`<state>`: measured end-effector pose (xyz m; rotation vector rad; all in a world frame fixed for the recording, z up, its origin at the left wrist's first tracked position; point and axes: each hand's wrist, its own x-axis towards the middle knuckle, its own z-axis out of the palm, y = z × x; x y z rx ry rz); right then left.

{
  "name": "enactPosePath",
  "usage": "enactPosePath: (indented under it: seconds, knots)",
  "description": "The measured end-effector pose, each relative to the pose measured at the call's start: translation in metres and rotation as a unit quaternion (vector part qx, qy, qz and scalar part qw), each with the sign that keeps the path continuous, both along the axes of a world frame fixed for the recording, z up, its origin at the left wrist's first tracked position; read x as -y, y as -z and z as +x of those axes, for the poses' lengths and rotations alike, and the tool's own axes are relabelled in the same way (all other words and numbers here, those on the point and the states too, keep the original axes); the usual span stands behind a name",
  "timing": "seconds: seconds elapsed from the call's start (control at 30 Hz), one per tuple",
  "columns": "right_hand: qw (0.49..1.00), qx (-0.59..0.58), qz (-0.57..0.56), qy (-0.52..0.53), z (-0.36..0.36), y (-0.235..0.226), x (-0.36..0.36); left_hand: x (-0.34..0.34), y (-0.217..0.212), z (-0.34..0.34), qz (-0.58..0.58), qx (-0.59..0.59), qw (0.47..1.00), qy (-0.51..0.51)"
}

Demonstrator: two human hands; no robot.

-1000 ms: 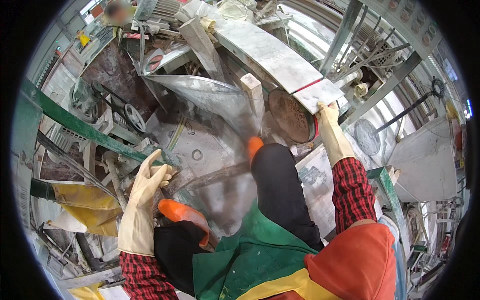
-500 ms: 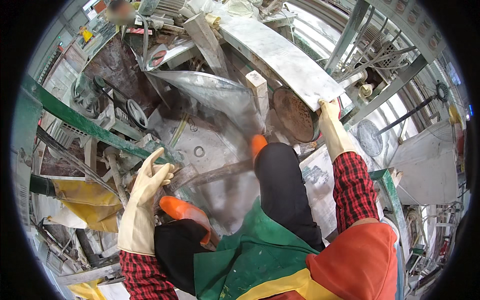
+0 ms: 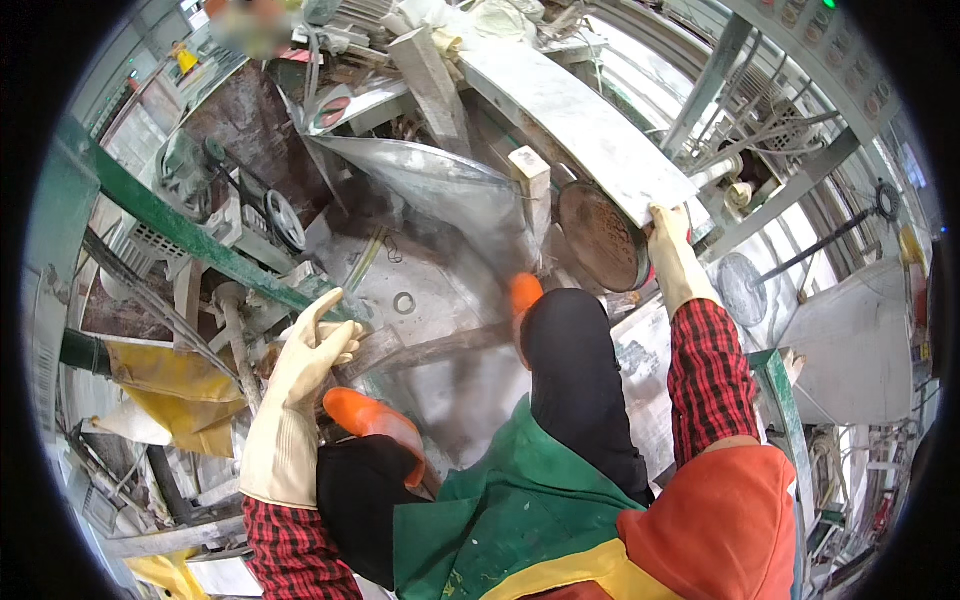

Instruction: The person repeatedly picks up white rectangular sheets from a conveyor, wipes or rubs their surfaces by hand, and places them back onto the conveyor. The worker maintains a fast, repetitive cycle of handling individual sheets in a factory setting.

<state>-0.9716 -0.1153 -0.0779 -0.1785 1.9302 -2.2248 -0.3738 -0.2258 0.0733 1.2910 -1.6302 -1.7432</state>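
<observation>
My left hand (image 3: 305, 365), in a cream rubber glove, rests with fingers spread on the end of a grey metal lever bar (image 3: 430, 350) beside a green steel beam (image 3: 200, 240). My right hand (image 3: 672, 252), also gloved, grips the near end of a long pale stone slab (image 3: 580, 120) that slants away to the upper left. A rusty round saw blade (image 3: 600, 238) sits just left of that hand, under the slab's edge. My orange boots (image 3: 375, 420) stand on a wet grey machine bed (image 3: 440, 300) below.
A shiny metal splash guard (image 3: 440, 185) hangs over the bed. Pulleys and a motor (image 3: 200, 175) lie at the left, yellow sheeting (image 3: 180, 380) below them. Grey frame bars (image 3: 760, 190) and a small fan (image 3: 745, 285) stand at the right. A person is far off at the top.
My right hand and the slab's near end have shifted slightly to the right. My left hand has stayed on the lever.
</observation>
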Motion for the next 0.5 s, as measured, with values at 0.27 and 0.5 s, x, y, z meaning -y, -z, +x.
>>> enactPosePath:
  seconds: [0.27, 0.5]
  knots:
    - [0.997, 0.066, 0.034, -0.033, 0.027, -0.024, 0.011, -0.006, -0.014, 0.026, -0.014, 0.030, 0.999, -0.011]
    - [0.945, 0.013, 0.315, -0.082, 0.045, -0.046, 0.014, -0.002, -0.010, 0.025, -0.022, 0.041, 0.999, 0.015]
